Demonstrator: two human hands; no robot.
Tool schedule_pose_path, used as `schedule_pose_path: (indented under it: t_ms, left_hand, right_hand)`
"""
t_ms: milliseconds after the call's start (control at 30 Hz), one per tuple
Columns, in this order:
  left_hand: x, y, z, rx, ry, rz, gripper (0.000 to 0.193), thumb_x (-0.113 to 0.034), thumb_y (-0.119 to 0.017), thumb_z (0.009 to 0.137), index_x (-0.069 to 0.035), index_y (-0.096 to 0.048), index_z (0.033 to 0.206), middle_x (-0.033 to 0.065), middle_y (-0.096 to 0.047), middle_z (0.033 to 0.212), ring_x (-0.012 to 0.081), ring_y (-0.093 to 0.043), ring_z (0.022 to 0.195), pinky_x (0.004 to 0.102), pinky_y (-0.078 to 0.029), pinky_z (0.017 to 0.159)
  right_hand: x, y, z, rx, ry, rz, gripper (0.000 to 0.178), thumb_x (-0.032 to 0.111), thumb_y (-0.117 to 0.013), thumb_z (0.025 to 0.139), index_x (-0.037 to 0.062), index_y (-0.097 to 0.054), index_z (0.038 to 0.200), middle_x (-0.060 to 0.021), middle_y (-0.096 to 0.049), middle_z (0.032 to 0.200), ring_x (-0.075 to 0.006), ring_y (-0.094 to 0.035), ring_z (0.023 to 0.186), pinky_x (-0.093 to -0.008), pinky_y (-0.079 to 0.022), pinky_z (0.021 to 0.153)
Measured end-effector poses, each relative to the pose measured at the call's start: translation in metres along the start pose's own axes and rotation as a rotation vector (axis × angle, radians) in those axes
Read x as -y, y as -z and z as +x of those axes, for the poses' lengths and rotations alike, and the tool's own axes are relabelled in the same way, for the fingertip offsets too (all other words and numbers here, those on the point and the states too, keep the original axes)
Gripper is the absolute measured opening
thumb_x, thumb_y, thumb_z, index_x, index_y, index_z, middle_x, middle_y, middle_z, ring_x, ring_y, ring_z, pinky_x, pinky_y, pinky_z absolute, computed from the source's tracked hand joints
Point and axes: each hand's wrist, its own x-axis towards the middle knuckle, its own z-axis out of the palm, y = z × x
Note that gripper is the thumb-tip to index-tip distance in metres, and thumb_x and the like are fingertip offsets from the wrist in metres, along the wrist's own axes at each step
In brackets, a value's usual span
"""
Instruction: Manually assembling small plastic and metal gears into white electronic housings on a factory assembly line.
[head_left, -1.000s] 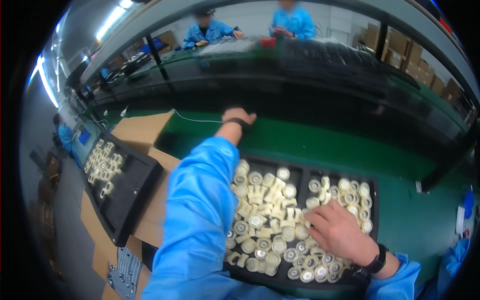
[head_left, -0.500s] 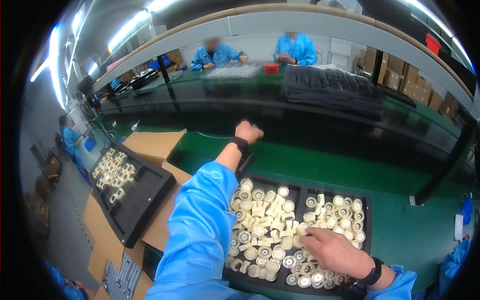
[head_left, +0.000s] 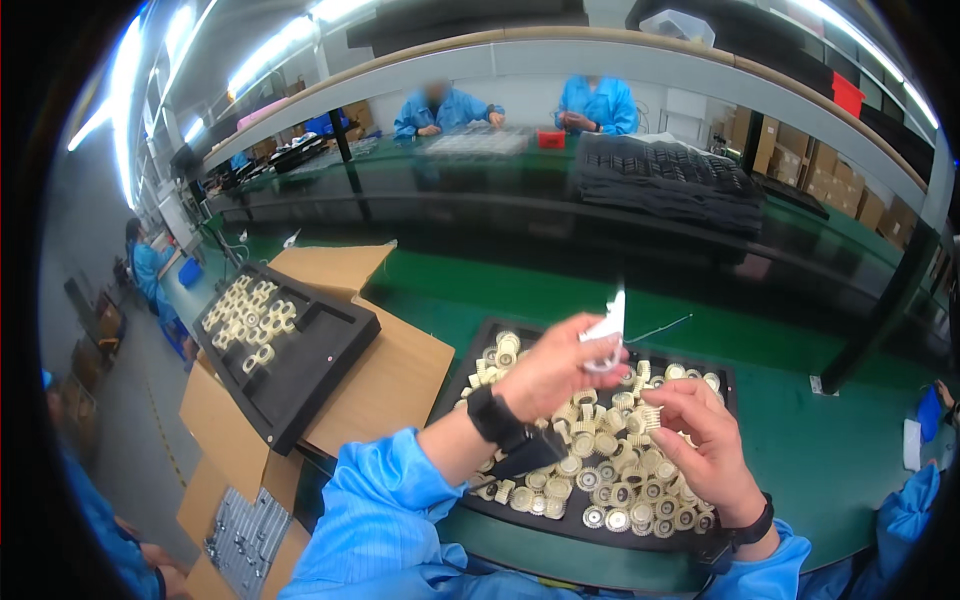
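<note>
My left hand (head_left: 555,370) is closed on a slim white plastic piece (head_left: 606,335) with a pointed top, held above the gears. The piece is blurred, so its exact kind does not show. To its right, my right hand (head_left: 705,450) pinches a cream toothed gear (head_left: 648,416) between thumb and fingers. Below both hands lies a black tray (head_left: 465,385) heaped with cream plastic gears (head_left: 605,445), some with metal centres. My left forearm and hand hide part of the tray's left side.
A second black tray (head_left: 345,345) of cream gears tilts on an open cardboard box (head_left: 375,375) at the left. Metal rods (head_left: 245,540) fill a lower box. A thin cable (head_left: 660,328) lies on the green table. Across the dark belt, two people in blue work beside stacked black trays (head_left: 665,185).
My left hand has come back from beyond the tray to above it, now with the white piece. My right hand has lifted a gear from the heap.
</note>
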Motion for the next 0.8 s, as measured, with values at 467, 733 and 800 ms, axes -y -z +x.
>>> schedule_pose_path:
  t_ms: [467, 733, 800]
  left_hand:
    - [0.037, -0.004, -0.023, 0.261, 0.131, -0.317, 0.04, -0.021, -0.045, 0.101, 0.003, -0.043, 0.133, 0.0147, -0.054, 0.125, 0.0248, -0.056, 0.116, 0.0395, -0.046, 0.102]
    - [0.031, -0.007, -0.024, 0.231, 0.094, -0.248, 0.041, -0.022, -0.051, 0.099, 0.009, -0.05, 0.126, 0.0176, -0.058, 0.123, 0.0248, -0.058, 0.114, 0.0362, -0.049, 0.1]
    - [0.032, -0.007, -0.024, 0.221, 0.089, -0.254, 0.04, -0.02, -0.054, 0.097, 0.009, -0.05, 0.125, 0.0166, -0.059, 0.121, 0.0232, -0.06, 0.111, 0.0338, -0.052, 0.096]
  right_hand:
    - [-0.038, -0.018, 0.004, -0.03, -0.35, 0.737, 0.036, 0.002, -0.058, 0.091, -0.003, -0.053, 0.126, -0.0071, -0.054, 0.114, -0.0157, -0.061, 0.097, -0.0293, -0.052, 0.084]
    - [-0.039, -0.009, 0.007, -0.045, -0.322, 0.744, 0.035, 0.0, -0.058, 0.09, -0.0047, -0.05, 0.123, -0.0093, -0.057, 0.114, -0.0154, -0.058, 0.104, -0.0308, -0.051, 0.09]
    - [-0.039, -0.01, 0.007, -0.043, -0.283, 0.713, 0.033, 0.001, -0.059, 0.09, -0.0048, -0.052, 0.122, -0.0089, -0.057, 0.111, -0.0149, -0.058, 0.103, -0.0311, -0.053, 0.087]
